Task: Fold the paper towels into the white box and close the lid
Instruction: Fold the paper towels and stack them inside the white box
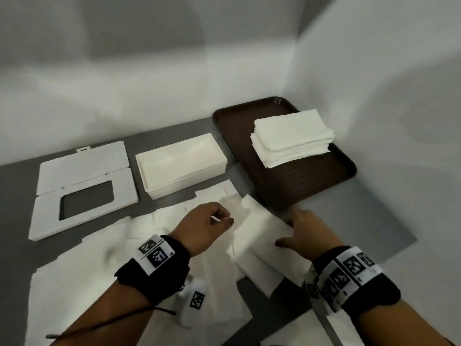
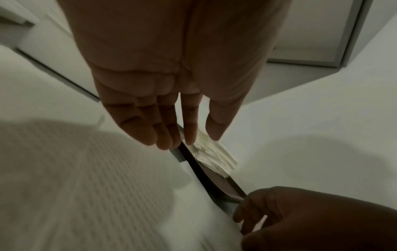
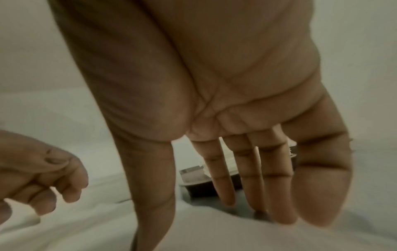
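Left hand (image 1: 207,224) hovers loosely curled and empty, right hand (image 1: 305,229) flat on the overlapped paper towels (image 1: 252,236); thin sheets could slip, skewing the fold.

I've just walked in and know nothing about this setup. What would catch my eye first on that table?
Probably the two hands at the near edge: the left hand and right hand work on loose paper towels spread across the grey table. Behind them sits the open white box, with its lid lying flat to its left. At the far right, a neat stack of towels rests on a dark brown tray.
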Demonstrator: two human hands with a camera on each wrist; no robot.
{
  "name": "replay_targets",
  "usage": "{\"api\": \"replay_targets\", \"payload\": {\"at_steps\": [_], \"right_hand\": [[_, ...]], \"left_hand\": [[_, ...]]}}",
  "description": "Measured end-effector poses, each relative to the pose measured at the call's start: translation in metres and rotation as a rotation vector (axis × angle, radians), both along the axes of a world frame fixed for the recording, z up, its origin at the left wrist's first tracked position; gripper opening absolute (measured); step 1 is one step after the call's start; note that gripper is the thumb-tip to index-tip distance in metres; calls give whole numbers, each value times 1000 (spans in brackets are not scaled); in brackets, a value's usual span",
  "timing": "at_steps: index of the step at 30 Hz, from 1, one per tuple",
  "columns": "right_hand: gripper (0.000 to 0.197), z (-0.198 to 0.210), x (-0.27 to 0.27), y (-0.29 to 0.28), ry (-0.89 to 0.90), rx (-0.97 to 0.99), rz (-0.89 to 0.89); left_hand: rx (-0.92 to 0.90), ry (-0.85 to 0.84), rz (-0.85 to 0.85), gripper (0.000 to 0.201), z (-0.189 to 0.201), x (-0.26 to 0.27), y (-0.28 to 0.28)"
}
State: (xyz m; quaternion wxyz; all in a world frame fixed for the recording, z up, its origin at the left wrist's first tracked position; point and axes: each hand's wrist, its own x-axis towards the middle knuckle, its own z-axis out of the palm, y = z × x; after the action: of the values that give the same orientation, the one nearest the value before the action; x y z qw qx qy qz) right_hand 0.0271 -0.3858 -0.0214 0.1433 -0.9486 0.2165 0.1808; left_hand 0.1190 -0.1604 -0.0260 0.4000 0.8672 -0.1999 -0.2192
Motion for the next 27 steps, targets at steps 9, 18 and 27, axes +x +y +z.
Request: {"api": "replay_targets", "payload": {"at_steps": [9,18,27], "right_hand": [[63,-2,-1,1,83,-22,-38],[21,10,-20,-1,-149,185,-103],[15,25,-24,19,-411,767,-347]], "left_hand": [[22,13,-35,18,-2,-15,-15],[7,59,-19,17,-7,-18,-5],[-501,625,205,37,-9,-32,-22]]}}
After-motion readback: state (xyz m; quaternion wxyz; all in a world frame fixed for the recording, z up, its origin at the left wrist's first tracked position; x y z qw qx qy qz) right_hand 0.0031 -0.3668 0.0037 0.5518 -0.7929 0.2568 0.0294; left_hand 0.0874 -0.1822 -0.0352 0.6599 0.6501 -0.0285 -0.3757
